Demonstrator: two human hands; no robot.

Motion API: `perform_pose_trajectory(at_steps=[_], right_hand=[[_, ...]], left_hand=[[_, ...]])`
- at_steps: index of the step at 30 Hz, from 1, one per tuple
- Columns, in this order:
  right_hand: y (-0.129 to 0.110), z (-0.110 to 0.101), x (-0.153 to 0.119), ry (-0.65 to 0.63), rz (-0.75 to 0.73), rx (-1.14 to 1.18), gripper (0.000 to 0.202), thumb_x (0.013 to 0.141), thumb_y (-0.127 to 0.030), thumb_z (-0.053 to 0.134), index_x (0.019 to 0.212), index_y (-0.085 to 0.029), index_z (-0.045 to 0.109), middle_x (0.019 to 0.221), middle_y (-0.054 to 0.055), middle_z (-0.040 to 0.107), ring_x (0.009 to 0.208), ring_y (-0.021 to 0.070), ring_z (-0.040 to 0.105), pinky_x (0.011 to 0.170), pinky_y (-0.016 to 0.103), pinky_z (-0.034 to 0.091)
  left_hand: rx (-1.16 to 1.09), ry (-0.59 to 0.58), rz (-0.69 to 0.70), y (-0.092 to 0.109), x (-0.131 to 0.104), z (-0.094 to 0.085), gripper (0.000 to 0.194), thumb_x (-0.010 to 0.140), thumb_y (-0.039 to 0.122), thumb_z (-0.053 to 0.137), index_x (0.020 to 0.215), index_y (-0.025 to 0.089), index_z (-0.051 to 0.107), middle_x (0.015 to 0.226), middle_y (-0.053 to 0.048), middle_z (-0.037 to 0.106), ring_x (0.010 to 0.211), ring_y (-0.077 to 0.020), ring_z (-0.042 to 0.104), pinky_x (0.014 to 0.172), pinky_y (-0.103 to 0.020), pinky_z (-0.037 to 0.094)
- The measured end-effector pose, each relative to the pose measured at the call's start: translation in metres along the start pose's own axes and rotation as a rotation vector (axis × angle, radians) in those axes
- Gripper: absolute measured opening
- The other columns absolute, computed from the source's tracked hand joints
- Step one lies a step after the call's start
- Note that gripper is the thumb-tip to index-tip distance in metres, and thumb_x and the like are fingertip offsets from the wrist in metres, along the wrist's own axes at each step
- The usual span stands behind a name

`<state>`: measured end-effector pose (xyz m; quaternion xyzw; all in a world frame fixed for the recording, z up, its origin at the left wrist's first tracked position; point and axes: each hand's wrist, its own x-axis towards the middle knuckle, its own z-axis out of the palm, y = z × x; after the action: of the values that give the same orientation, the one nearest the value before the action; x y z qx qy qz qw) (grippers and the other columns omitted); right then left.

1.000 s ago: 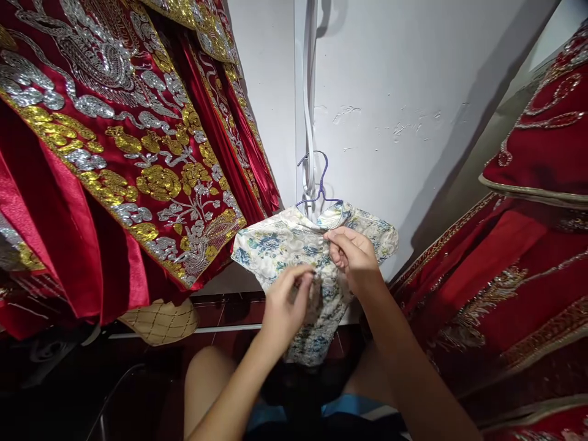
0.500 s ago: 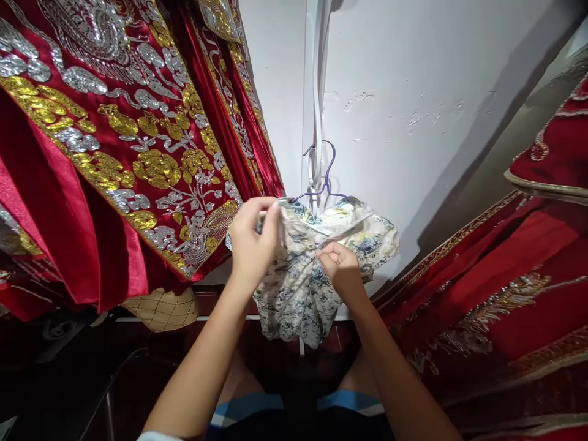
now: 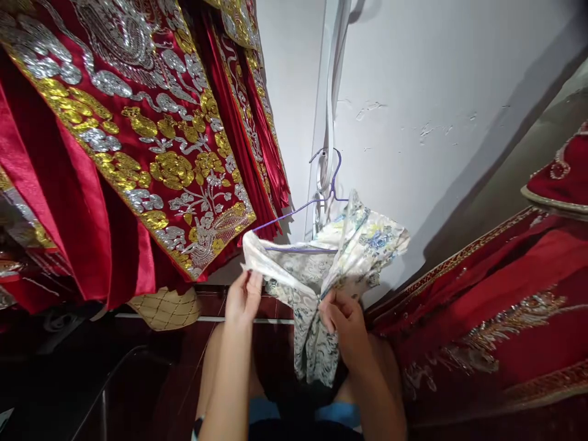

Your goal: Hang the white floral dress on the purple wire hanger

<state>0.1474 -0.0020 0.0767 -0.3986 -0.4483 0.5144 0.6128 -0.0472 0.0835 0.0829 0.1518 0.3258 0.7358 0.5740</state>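
Note:
A cream blouse (image 3: 316,343) with a blue, green and yellow floral pattern hangs on a thin purple hanger (image 3: 337,168). Its right shoulder covers that side of the hanger, while the left arm and bottom bar of the hanger lie bare above the neckline. My left hand (image 3: 245,294) is closed on the blouse's left shoulder edge, drawing it down near the hanger's end. At the middle of the front, my right hand (image 3: 340,312) pinches the bottom of the V-shaped neckline. The fingertips of my right hand are partly hidden.
Red garments with gold and silver embroidery (image 3: 172,171) hang at left, and more red garments (image 3: 509,294) hang at right. Behind the hanger are a white wall (image 3: 413,79) and a pale strap (image 3: 329,79). A quilted beige item (image 3: 168,309) sits low at left.
My left hand has moved down and slightly left, pulling the blouse's left shoulder down and baring the hanger arm. My right hand has dropped lower with the neckline. The view has shifted slightly.

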Motion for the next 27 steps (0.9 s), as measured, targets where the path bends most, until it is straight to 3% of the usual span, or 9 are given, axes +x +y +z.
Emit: perform_pose_trajectory(at_steps=[2, 3, 6, 9, 14, 20, 25, 27], right_hand=[[0.012, -0.002, -0.009, 0.048, 0.021, 0.092, 0.026, 0.084, -0.032, 0.063, 0.063, -0.021, 0.051, 0.042, -0.007, 0.039, 0.044, 0.0094, 0.03, 0.048, 0.025, 0.023], [0.018, -0.005, -0.013, 0.065, 0.03, 0.135, 0.027, 0.084, -0.033, 0.064, 0.064, -0.022, 0.051, 0.042, -0.007, 0.038, 0.044, 0.0095, 0.029, 0.048, 0.025, 0.024], [0.031, -0.019, -0.02, 0.113, 0.064, 0.197, 0.026, 0.084, -0.032, 0.065, 0.064, -0.021, 0.051, 0.045, -0.007, 0.039, 0.045, 0.009, 0.028, 0.049, 0.024, 0.024], [0.038, -0.034, -0.024, 0.181, 0.103, 0.188, 0.025, 0.081, -0.028, 0.066, 0.062, -0.02, 0.051, 0.046, -0.007, 0.039, 0.046, 0.0082, 0.026, 0.048, 0.024, 0.022], [0.043, -0.05, -0.031, 0.157, 0.141, 0.17, 0.024, 0.079, -0.028, 0.065, 0.061, -0.02, 0.051, 0.049, -0.006, 0.041, 0.047, 0.008, 0.029, 0.049, 0.023, 0.023], [0.04, -0.037, -0.031, -0.09, 0.145, -0.076, 0.023, 0.079, -0.032, 0.06, 0.062, -0.02, 0.051, 0.045, -0.006, 0.041, 0.044, 0.0098, 0.032, 0.047, 0.024, 0.026], [0.033, -0.025, -0.026, -0.042, 0.037, -0.271, 0.022, 0.081, -0.038, 0.066, 0.073, -0.019, 0.06, 0.072, 0.003, 0.063, 0.07, 0.0191, 0.057, 0.065, 0.028, 0.046], [0.032, -0.024, -0.028, -0.093, 0.022, -0.295, 0.028, 0.081, -0.046, 0.068, 0.081, -0.019, 0.067, 0.08, 0.007, 0.067, 0.08, 0.0234, 0.061, 0.073, 0.03, 0.05]], left_hand=[[-0.081, 0.088, -0.15, -0.019, -0.019, -0.013, 0.037, 0.092, 0.004, 0.045, 0.125, 0.01, 0.061, 0.101, -0.014, 0.075, 0.087, -0.0163, 0.075, 0.083, -0.028, 0.061], [-0.063, 0.107, -0.156, -0.028, -0.026, -0.019, 0.037, 0.09, 0.004, 0.048, 0.124, 0.01, 0.062, 0.102, -0.014, 0.075, 0.089, -0.0179, 0.075, 0.084, -0.03, 0.061], [0.056, 0.045, -0.164, -0.049, -0.039, -0.033, 0.032, 0.081, 0.012, 0.068, 0.112, 0.012, 0.069, 0.096, -0.012, 0.076, 0.091, -0.0221, 0.074, 0.084, -0.031, 0.059], [0.148, -0.068, -0.138, -0.056, -0.043, -0.033, 0.033, 0.071, 0.028, 0.082, 0.098, 0.014, 0.07, 0.088, -0.008, 0.074, 0.083, -0.0218, 0.072, 0.075, -0.028, 0.057], [0.268, -0.302, -0.06, -0.045, -0.066, -0.012, 0.03, 0.076, 0.039, 0.081, 0.085, 0.016, 0.064, 0.084, -0.001, 0.064, 0.072, -0.012, 0.059, 0.071, -0.021, 0.047], [0.311, -0.482, 0.049, -0.029, -0.109, 0.003, 0.022, 0.085, 0.037, 0.072, 0.086, 0.017, 0.063, 0.103, -0.005, 0.063, 0.081, -0.0138, 0.058, 0.073, -0.022, 0.044], [0.342, -0.593, 0.115, -0.02, -0.128, 0.003, 0.016, 0.09, 0.034, 0.067, 0.087, 0.018, 0.067, 0.107, -0.007, 0.066, 0.09, -0.0188, 0.064, 0.077, -0.026, 0.049], [0.398, -0.617, 0.124, -0.017, -0.131, 0.004, 0.014, 0.09, 0.032, 0.067, 0.089, 0.018, 0.069, 0.106, -0.009, 0.069, 0.092, -0.0212, 0.066, 0.078, -0.028, 0.051]])
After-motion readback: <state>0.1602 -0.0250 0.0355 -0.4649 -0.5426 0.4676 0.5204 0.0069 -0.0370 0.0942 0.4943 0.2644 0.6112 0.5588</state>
